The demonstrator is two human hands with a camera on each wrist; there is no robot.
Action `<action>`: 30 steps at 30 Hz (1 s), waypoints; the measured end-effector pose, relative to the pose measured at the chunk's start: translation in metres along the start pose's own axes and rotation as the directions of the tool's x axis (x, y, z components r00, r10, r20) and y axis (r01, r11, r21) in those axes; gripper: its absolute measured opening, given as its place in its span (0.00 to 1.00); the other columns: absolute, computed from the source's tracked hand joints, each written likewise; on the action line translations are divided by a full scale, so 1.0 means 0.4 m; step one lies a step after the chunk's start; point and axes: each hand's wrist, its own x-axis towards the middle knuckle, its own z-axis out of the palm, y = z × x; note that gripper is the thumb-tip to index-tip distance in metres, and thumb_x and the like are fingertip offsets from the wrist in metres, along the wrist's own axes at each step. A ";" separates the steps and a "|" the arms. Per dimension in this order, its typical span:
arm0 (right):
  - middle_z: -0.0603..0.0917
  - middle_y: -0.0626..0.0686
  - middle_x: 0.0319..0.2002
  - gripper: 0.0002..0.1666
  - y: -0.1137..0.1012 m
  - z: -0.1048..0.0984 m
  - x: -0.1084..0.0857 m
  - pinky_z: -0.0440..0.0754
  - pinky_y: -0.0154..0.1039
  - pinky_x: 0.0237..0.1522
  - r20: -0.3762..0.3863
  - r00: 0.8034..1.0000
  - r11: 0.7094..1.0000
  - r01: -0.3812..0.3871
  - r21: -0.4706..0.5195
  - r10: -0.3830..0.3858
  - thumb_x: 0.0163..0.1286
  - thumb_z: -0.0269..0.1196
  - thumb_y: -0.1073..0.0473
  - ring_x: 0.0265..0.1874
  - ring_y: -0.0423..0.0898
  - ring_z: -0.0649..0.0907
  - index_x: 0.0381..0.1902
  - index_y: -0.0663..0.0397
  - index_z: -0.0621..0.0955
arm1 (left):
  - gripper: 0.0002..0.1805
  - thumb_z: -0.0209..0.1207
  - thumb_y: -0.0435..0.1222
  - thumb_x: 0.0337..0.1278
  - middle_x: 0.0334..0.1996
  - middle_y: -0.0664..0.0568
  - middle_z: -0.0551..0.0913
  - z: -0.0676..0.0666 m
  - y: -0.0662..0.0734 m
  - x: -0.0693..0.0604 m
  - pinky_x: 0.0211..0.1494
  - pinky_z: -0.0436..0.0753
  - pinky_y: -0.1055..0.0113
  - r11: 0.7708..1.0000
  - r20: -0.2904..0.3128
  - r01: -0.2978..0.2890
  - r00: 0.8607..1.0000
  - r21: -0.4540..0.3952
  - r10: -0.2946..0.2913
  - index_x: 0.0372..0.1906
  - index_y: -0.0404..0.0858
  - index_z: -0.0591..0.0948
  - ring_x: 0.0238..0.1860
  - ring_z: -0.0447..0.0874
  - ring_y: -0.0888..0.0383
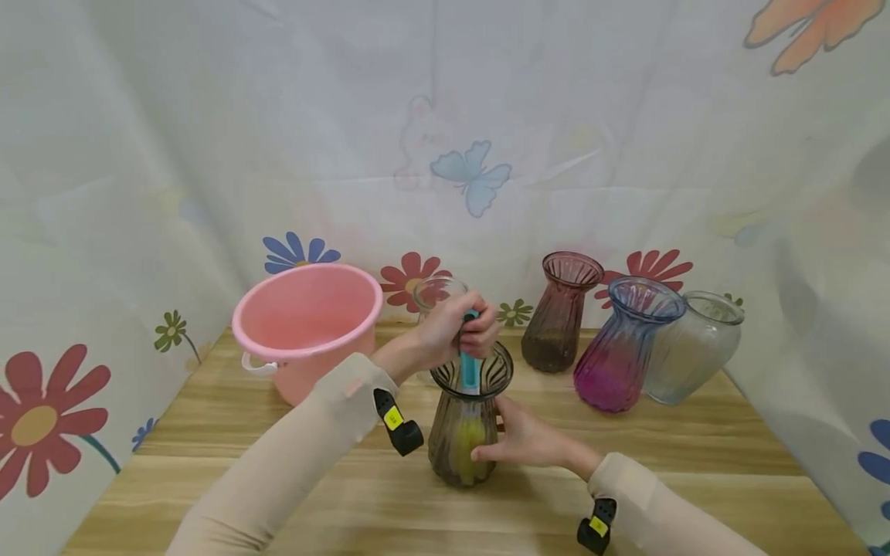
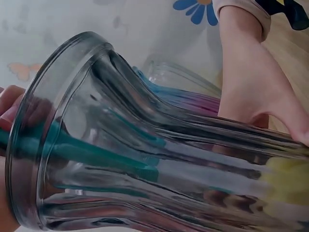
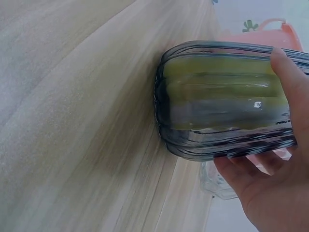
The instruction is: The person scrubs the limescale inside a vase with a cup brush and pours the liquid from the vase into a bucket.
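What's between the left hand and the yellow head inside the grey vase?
Between the left hand and the yellow head run a teal handle and a pale stem; the left wrist view shows both through the grey vase.

A wood-grain tabletop [image 1: 348, 494] carries a pink bucket [image 1: 295, 371], a fluted grey glass vase [image 1: 445, 440], a plum vase [image 1: 556, 324], a blue-and-magenta vase [image 1: 619, 355], a clear vase [image 1: 698, 347] and, mostly hidden, what seems another clear glass vessel [image 1: 434, 287].
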 end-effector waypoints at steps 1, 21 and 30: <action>0.69 0.59 0.57 0.44 -0.001 -0.002 -0.001 0.75 0.44 0.54 0.013 1.000 1.000 -0.001 0.006 0.001 0.55 0.68 0.54 0.56 0.52 0.73 0.62 0.62 0.59 | 0.21 0.30 0.34 0.57 0.06 0.59 0.57 0.000 0.000 -0.001 0.18 0.55 0.69 1.000 0.004 -0.002 1.000 0.002 0.002 0.08 0.44 0.55 0.10 0.50 0.60; 0.68 0.59 0.61 0.44 -0.009 -0.034 0.020 0.68 0.46 0.61 0.144 0.989 1.000 0.016 -0.010 -0.015 0.57 0.66 0.55 0.61 0.54 0.70 0.65 0.62 0.58 | 0.21 0.30 0.34 0.56 0.05 0.60 0.56 0.007 0.039 -0.006 0.17 0.50 0.68 0.996 -0.001 -0.046 0.999 -0.077 0.046 0.07 0.45 0.55 0.08 0.49 0.62; 0.72 0.58 0.57 0.42 -0.010 -0.036 0.021 0.72 0.45 0.58 0.117 0.993 0.995 0.013 -0.095 -0.001 0.54 0.68 0.53 0.57 0.53 0.74 0.61 0.62 0.64 | 0.19 0.30 0.31 0.51 0.05 0.59 0.53 0.032 0.188 0.011 0.17 0.48 0.68 0.992 -0.031 -0.111 0.994 -0.059 0.109 0.06 0.45 0.54 0.08 0.47 0.62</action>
